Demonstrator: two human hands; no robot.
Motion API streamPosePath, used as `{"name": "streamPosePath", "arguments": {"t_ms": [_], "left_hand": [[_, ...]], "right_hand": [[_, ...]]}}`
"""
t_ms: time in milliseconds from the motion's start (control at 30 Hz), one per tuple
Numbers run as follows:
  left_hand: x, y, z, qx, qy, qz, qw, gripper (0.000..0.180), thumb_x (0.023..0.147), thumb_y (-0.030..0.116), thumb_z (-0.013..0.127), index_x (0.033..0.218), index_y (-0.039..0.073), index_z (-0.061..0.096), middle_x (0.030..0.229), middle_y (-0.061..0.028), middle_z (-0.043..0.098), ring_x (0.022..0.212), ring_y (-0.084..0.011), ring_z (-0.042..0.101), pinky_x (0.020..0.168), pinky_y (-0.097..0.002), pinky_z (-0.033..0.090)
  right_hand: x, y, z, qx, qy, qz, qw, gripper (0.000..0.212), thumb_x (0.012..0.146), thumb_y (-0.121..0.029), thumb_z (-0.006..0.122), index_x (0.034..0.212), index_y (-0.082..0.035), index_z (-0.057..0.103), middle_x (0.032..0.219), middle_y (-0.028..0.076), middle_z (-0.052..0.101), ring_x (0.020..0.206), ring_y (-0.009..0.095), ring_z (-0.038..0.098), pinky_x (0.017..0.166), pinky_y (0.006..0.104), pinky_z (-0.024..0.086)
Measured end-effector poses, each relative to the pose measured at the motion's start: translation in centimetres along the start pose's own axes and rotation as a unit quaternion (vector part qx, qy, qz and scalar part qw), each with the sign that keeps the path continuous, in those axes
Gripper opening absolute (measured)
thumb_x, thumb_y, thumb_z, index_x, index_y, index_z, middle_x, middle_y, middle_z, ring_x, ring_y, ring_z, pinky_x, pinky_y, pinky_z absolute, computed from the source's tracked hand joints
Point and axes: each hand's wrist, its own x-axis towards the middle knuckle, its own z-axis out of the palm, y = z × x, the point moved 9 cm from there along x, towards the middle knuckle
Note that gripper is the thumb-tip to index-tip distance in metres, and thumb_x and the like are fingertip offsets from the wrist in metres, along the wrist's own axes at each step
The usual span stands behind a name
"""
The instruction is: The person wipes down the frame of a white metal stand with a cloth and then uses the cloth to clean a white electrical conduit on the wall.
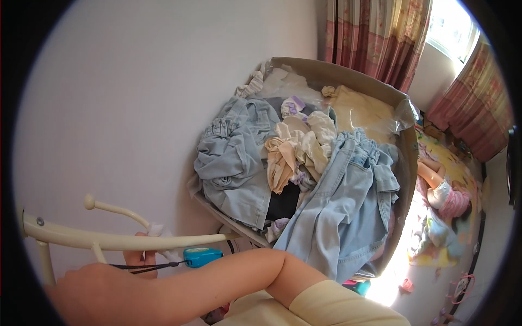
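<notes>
My right arm, in a pale yellow sleeve, reaches across the lower edge to the left. My right hand [81, 288] is by the cream metal rack [130, 239]; its fingers are hidden. Behind the rack's rail, my left hand [140, 254] is partly covered and appears closed on a small white cloth [159, 232] beside a round-tipped prong [117, 208]. A black cord runs across that hand to a blue plastic object [202, 257], which hangs near the rail's right end. Light-blue denim clothes [234, 157] lie in a large cardboard box [348, 70].
Among the denim are cream and peach cloths [281, 165]. Clear plastic lines the box. To the right, a person [454, 201] in pink and white lies on a patterned mat [435, 255]. Red curtains [375, 43] hang by a bright window. A pink toy [464, 287] is on the floor.
</notes>
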Motion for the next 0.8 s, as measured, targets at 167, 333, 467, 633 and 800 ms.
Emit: {"name": "streamPosePath", "arguments": {"t_ms": [167,333,467,633,800], "left_hand": [[-0.7,-0.1,0.0,-0.017,-0.034,-0.016,0.999,0.020,0.080,-0.005,0.055,0.099,-0.004,0.063,0.077,-0.0133,0.057,0.067,-0.0285,0.055,0.056,-0.0373,0.045],[3.1,3.0,-0.2,0.139,-0.128,0.052,0.981,0.023,0.085,-0.002,0.055,0.107,-0.004,0.060,0.080,-0.0140,0.058,0.070,-0.0280,0.056,0.058,-0.0367,0.045],[3.0,2.3,0.2,0.196,-0.126,0.072,0.970,0.028,0.087,0.002,0.055,0.114,-0.003,0.058,0.084,-0.0144,0.059,0.075,-0.0298,0.057,0.063,-0.0367,0.046],[2.0,1.4,-0.2,0.230,-0.053,0.048,0.970,0.028,0.093,0.010,0.049,0.117,-0.001,0.058,0.090,-0.0141,0.059,0.082,-0.0305,0.057,0.071,-0.0381,0.048],[4.0,1.5,-1.1,0.362,-0.043,0.019,0.931,0.032,0.089,0.003,0.050,0.119,0.004,0.059,0.093,-0.0141,0.060,0.086,-0.0301,0.057,0.075,-0.0389,0.047]], "right_hand": [[-1.3,-0.8,-1.5,0.045,0.071,-0.066,0.994,0.014,0.092,-0.027,0.053,0.093,-0.012,0.052,0.070,0.009,0.058,0.064,0.028,0.061,0.053,0.0399,0.048],[-2.5,-1.2,-2.7,0.066,0.222,-0.156,0.960,0.016,0.092,-0.025,0.052,0.092,-0.010,0.052,0.066,0.005,0.055,0.058,0.025,0.058,0.048,0.0357,0.046],[-2.5,-1.5,-2.7,0.007,0.212,-0.164,0.963,0.017,0.093,-0.026,0.051,0.092,-0.008,0.052,0.063,0.002,0.053,0.056,0.019,0.058,0.044,0.0302,0.044],[-2.8,-1.7,-2.8,0.015,0.234,-0.172,0.957,0.017,0.093,-0.026,0.051,0.095,-0.009,0.053,0.063,0.001,0.053,0.055,0.017,0.057,0.044,0.0300,0.045],[-1.6,-0.8,1.3,-0.130,0.099,-0.138,0.977,0.031,0.071,-0.011,0.065,0.098,0.000,0.057,0.085,0.005,0.059,0.070,0.014,0.059,0.053,0.0244,0.041]]}}
